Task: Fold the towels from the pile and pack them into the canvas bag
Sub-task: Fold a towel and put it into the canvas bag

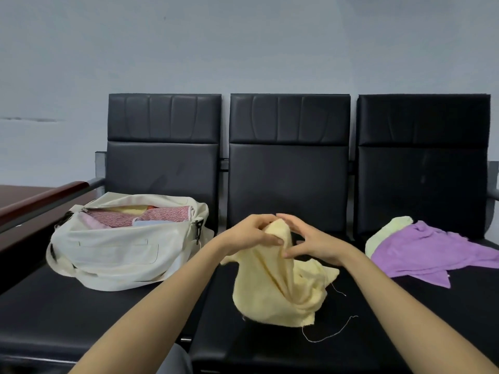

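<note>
Pinching yellow towel (pixel 275 290) top with curled fingers (pixel 266 221) of left hand (pixel 251 236) and right hand (pixel 307 244), centre frame; crumpled, not folded yet. Left of frame: canvas bag (pixel 116 255) open, folded towels (pixel 162 215) packed. Right: purple towel (pixel 432 252), pale green towel (pixel 388 230) left to fold.

The worktop (pixel 89 314) is a row of 3 black padded seats, each with a tall backrest (pixel 289 168) close against a pale grey wall (pixel 243 44). At the left end a grey metal armrest (pixel 94 182) is just beside a dark brown wooden table (pixel 32 201). A second armrest (pixel 493 194) shows at the far right edge.
</note>
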{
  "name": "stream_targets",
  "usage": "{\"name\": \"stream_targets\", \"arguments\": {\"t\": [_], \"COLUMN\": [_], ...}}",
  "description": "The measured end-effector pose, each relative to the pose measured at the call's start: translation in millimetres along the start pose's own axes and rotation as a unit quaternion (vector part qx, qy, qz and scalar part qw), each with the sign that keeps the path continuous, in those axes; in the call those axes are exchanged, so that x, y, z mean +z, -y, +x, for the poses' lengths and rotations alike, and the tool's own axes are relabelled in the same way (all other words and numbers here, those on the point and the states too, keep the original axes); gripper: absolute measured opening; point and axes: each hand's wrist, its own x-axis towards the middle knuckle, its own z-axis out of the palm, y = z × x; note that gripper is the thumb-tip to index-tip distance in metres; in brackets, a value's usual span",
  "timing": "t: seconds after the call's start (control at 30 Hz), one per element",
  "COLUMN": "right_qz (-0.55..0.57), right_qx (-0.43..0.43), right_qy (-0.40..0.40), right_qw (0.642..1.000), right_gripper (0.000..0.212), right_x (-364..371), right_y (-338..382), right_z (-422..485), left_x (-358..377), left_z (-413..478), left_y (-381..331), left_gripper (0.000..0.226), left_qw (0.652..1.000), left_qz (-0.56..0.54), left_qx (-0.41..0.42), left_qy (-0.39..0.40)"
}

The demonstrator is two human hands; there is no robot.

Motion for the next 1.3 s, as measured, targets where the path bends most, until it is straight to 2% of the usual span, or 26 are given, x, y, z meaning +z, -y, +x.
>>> {"name": "stream_targets", "arguments": {"t": [0.1, 0.17, 0.23, 0.3, 0.33, 0.4, 0.43, 0.5, 0.57, 0.63, 0.7, 0.73, 0.8, 0.87, 0.9, 0.97, 1.03, 1.13, 1.2, 1.23, 1.3], "right_qz": [-0.031, -0.055, -0.033, -0.038, -0.063, -0.158, -0.222, -0.339, -0.421, -0.496, -0.551, -0.549, -0.470, -0.363, -0.336, -0.331, -0.352, -0.343, -0.308, -0.266, -0.097], "right_qx": [-0.020, -0.041, -0.069, -0.070, -0.058, -0.010, 0.029, 0.101, 0.142, 0.152, 0.132, 0.117, 0.102, 0.097, 0.092, 0.076, 0.070, 0.078, 0.060, 0.046, 0.059], "right_qy": [-0.015, -0.088, -0.182, -0.213, -0.186, -0.080, -0.021, 0.064, 0.078, 0.056, 0.017, -0.012, -0.050, -0.038, -0.019, 0.021, 0.039, 0.004, -0.035, -0.065, -0.139], "right_qw": [0.999, 0.994, 0.980, 0.974, 0.979, 0.984, 0.974, 0.933, 0.892, 0.853, 0.824, 0.827, 0.875, 0.926, 0.937, 0.940, 0.933, 0.936, 0.949, 0.961, 0.984], "right_gripper": [0.040, 0.015, 0.010, 0.013, 0.016, 0.028, 0.034, 0.034, 0.029, 0.025, 0.017, 0.011, 0.009, 0.013, 0.015, 0.023, 0.026, 0.017, 0.015, 0.013, 0.012], "right_x": [-5, -12, -23, -34, -37, -37, -35, -25, -14, -7, -2, -1, 3, 12, 17, 23, 26, 31, 34, 33, 27], "right_y": [4, 1, -4, -9, -12, -19, -25, -36, -51, -68, -86, -95, -116, -129, -133, -139, -145, -148, -144, -141, -128], "right_z": [-2, -5, -9, -15, -18, -24, -26, -29, -29, -28, -29, -29, -29, -32, -34, -37, -39, -39, -36, -32, -30], "left_x": [1, -5, -9, -7, -6, -2, 0, 8, 19, 27, 33, 36, 44, 56, 61, 71, 79, 86, 88, 86, 83], "left_z": [3, 5, 4, 0, -3, -6, -7, -10, -9, -9, -14, -16, -20, -22, -23, -21, -16, -9, -8, -7, -6], "left_y": [-9, -5, 7, 21, 27, 38, 41, 44, 46, 55, 69, 79, 100, 117, 124, 133, 141, 151, 154, 154, 149], "left_gripper": [0.031, 0.027, 0.018, 0.015, 0.016, 0.016, 0.017, 0.020, 0.019, 0.007, 0.024, 0.035, 0.047, 0.046, 0.051, 0.067, 0.062, 0.029, 0.023, 0.023, 0.023], "left_qw": [0.999, 0.997, 0.973, 0.953, 0.957, 0.982, 0.990, 0.994, 0.995, 0.995, 0.979, 0.966, 0.943, 0.924, 0.918, 0.919, 0.928, 0.949, 0.968, 0.979, 0.994], "left_qz": [0.000, 0.079, 0.216, 0.263, 0.247, 0.148, 0.088, 0.007, -0.005, 0.056, 0.167, 0.212, 0.274, 0.328, 0.346, 0.349, 0.339, 0.304, 0.245, 0.197, 0.058], "left_qx": [0.017, -0.009, -0.077, -0.135, -0.140, -0.114, -0.100, -0.086, -0.080, -0.086, -0.106, -0.124, -0.152, -0.152, -0.147, -0.134, -0.103, -0.048, -0.043, -0.055, -0.096], "left_qy": [0.032, 0.011, 0.032, 0.062, 0.057, -0.001, -0.034, -0.071, -0.061, -0.019, 0.047, 0.074, 0.110, 0.123, 0.125, 0.124, 0.110, 0.067, 0.034, 0.014, -0.021]}}
